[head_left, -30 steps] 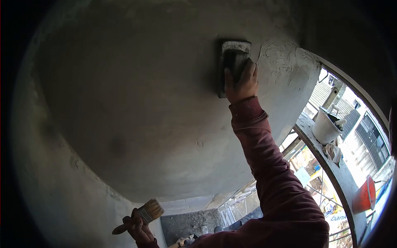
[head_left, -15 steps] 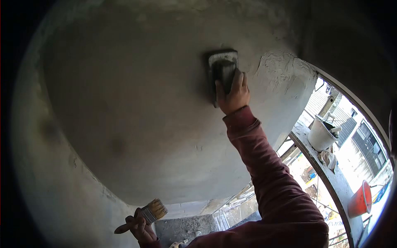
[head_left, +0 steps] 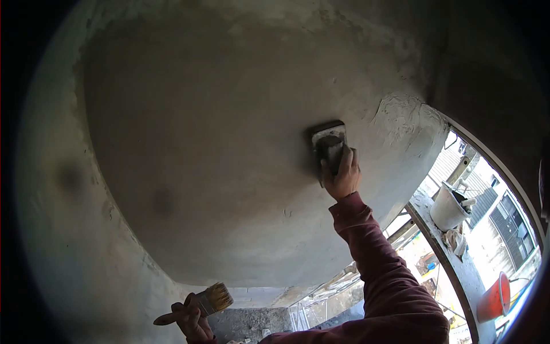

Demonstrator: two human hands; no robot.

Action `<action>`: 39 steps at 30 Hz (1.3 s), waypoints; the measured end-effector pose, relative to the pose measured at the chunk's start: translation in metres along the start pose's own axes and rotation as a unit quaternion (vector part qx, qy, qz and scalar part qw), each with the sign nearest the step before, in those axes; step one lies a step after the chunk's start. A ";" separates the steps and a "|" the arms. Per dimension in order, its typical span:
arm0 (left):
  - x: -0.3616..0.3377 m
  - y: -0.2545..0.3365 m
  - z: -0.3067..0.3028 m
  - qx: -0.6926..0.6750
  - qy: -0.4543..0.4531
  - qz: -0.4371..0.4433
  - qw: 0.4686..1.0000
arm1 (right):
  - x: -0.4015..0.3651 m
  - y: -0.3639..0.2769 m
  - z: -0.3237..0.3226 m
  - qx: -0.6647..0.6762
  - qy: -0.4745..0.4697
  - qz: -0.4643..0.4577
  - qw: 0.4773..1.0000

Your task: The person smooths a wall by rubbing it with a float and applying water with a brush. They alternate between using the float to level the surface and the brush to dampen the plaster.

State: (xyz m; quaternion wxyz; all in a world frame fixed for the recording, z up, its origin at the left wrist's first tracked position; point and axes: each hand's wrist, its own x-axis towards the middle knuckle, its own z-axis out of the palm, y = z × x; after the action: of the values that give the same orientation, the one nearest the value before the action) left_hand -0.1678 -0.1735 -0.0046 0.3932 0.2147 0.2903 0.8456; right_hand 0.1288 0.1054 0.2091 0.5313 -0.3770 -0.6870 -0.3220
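Observation:
My right hand (head_left: 342, 175) grips a plastering float (head_left: 330, 143), its flat face laid against the damp grey plaster surface (head_left: 217, 155). The red sleeve of that arm stretches up from the lower right. Low in the view, my left hand (head_left: 193, 321) is wrapped around the wooden handle of a wide paintbrush (head_left: 215, 298). The brush's bristles point right and up, apart from the plaster. Rough, ridged plaster (head_left: 401, 117) lies to the right of the float.
At the right, a ledge (head_left: 427, 215) by the opening holds a white bucket (head_left: 448, 209) with tools in it, a crumpled bag (head_left: 456, 242) and a red bucket (head_left: 494, 298). A paler wall (head_left: 74, 241) curves along the left.
The float and my right hand have moved down and slightly right in the view. My left hand still holds the brush low down, almost in the same spot. The view has shifted slightly.

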 end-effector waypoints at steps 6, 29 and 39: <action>0.001 0.001 -0.005 0.001 0.035 -0.022 0.999 | 0.075 -0.016 0.001 -0.029 0.067 0.043 0.996; 0.000 -0.032 0.011 0.078 -0.082 0.086 0.990 | -0.254 -0.188 -0.025 0.628 -0.350 0.641 0.268; -0.058 -0.047 -0.031 0.110 -0.087 0.038 0.989 | -0.068 -0.175 0.051 0.342 -0.158 0.038 0.925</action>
State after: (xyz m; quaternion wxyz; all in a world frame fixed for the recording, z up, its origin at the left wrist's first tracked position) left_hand -0.1262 -0.2050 -0.0661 0.3588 0.3402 0.3381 0.8008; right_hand -0.0361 0.0476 0.1238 0.5245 -0.2438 -0.8156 0.0167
